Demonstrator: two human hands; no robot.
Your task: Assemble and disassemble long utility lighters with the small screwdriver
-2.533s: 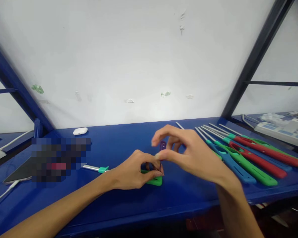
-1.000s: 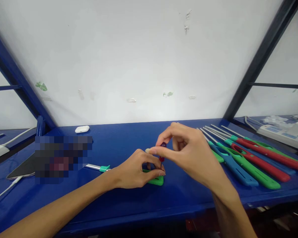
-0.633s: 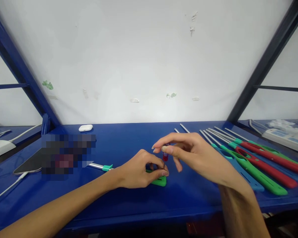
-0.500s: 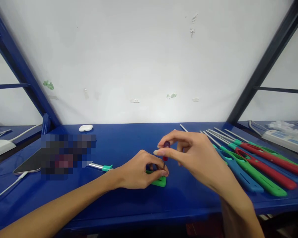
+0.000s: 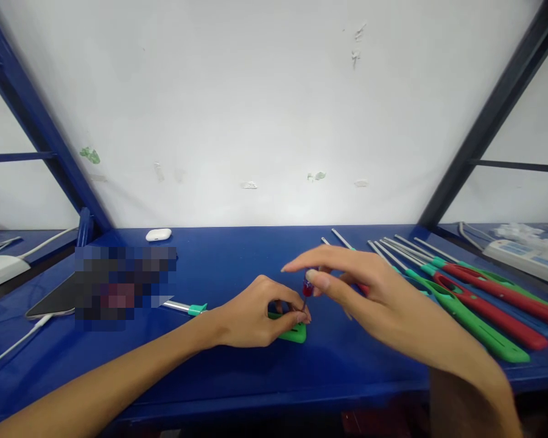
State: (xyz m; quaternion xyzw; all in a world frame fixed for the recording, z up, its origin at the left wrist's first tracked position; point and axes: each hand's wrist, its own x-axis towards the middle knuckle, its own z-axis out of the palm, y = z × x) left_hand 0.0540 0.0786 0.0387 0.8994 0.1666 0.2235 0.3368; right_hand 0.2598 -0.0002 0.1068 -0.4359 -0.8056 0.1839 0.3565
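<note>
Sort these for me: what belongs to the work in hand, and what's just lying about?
In the work:
screwdriver, at the right hand
green handle, under the left hand
similar coloured handles, probably

Seemingly just lying about:
small white case
phone-like slab
power strip

A long-necked lighter [image 5: 293, 335] lies on the blue table [image 5: 237, 380], its green handle [image 5: 298, 333] toward half past five from the middle of the view and its silvery tube [image 5: 176, 306] toward eight. The handle's end has rounded corners, points to about 4 o'clock and shows a narrow dark slot; the tube aims near 9 o'clock, a teal collar [image 5: 197, 309] at its inner end. The stretch between is covered. Over the handle, toward 5 o'clock, a small screwdriver [image 5: 307, 288] stands nearly upright, leaning slightly to 1 o'clock, its grip dark purple above, clear red below, its tip hidden.
</note>
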